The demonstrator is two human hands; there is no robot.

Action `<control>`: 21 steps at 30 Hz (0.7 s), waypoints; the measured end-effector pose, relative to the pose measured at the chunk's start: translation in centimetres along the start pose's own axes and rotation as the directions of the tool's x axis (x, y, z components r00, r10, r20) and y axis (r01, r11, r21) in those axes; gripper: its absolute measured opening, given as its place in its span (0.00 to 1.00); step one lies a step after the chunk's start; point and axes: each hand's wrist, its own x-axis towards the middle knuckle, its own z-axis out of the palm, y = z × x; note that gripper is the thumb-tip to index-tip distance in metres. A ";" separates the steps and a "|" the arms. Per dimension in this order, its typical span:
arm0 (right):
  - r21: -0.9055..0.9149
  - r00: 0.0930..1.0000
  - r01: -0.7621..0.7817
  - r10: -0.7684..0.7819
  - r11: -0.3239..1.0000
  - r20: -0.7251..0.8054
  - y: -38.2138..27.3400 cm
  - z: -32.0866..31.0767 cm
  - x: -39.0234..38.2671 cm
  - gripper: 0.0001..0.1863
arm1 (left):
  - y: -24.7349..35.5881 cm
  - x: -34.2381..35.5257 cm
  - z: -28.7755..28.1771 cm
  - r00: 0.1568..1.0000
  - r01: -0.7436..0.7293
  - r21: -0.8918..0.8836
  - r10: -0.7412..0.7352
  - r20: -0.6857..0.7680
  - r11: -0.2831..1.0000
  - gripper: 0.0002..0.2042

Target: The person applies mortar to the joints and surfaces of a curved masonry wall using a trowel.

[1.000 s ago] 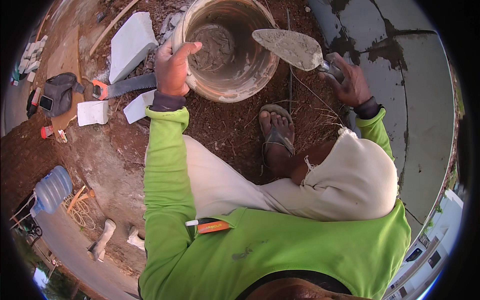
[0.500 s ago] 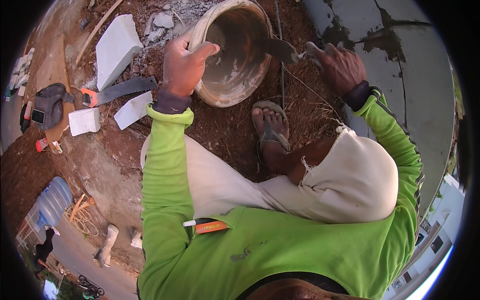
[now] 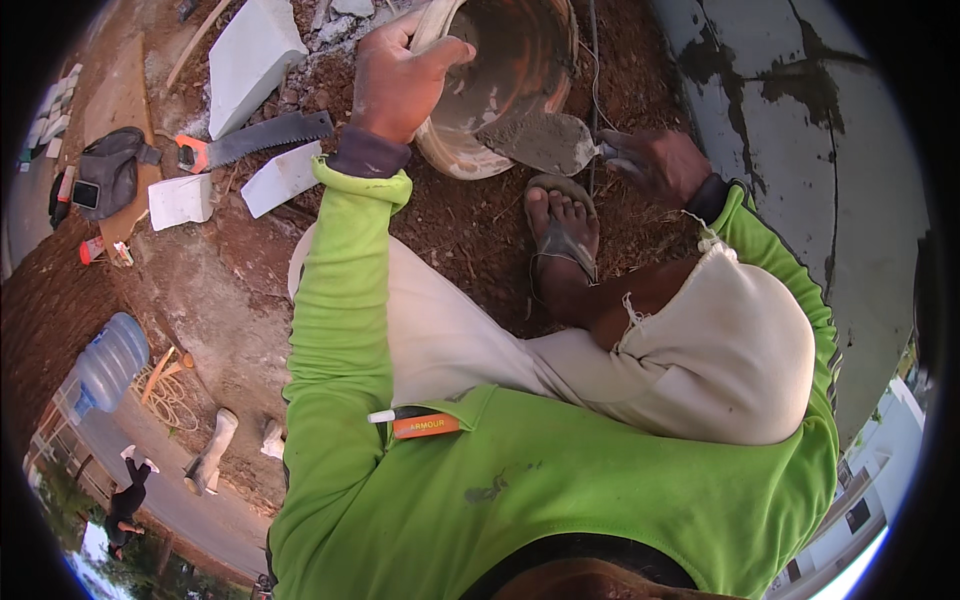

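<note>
Bucket (image 3: 455, 150) and trowel (image 3: 545, 143) near a foot (image 3: 563, 235)
The left hand (image 3: 405, 82) has its fingers round the bucket's rim. The right hand's (image 3: 660, 165) fingers grip the trowel's handle, blade at the bucket's edge.

The bucket's (image 3: 452, 152) mouth leaves a way in between the left thumb and its far right wall, while the trowel blade (image 3: 545, 142) blocks the lower right rim. Below, bare soil (image 3: 450, 215) opens toward the trousers, bounded by the sandalled foot (image 3: 565, 222). The gray slab surface (image 3: 770, 140) hems in the right hand (image 3: 662, 165); the saw (image 3: 265, 137) and white blocks (image 3: 282, 180) crowd the left hand's (image 3: 400, 85) outer side.
</note>
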 end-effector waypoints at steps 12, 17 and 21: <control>0.013 0.912 -0.284 0.275 0.959 -0.304 0.9 0.0 -5.7 0.22 | -5.5 2.8 -4.1 0.996 0.059 -0.285 -0.075 -0.044 0.957 0.18; 0.169 0.945 -0.187 0.224 0.968 -0.237 -2.9 2.7 -4.0 0.22 | -4.6 1.5 -3.5 0.989 0.042 -0.410 -0.096 -0.113 0.911 0.17; -0.050 0.909 -0.293 0.262 0.955 -0.325 -3.9 -3.1 0.3 0.22 | -4.3 1.8 -2.0 0.998 0.044 -0.277 -0.055 -0.029 0.960 0.16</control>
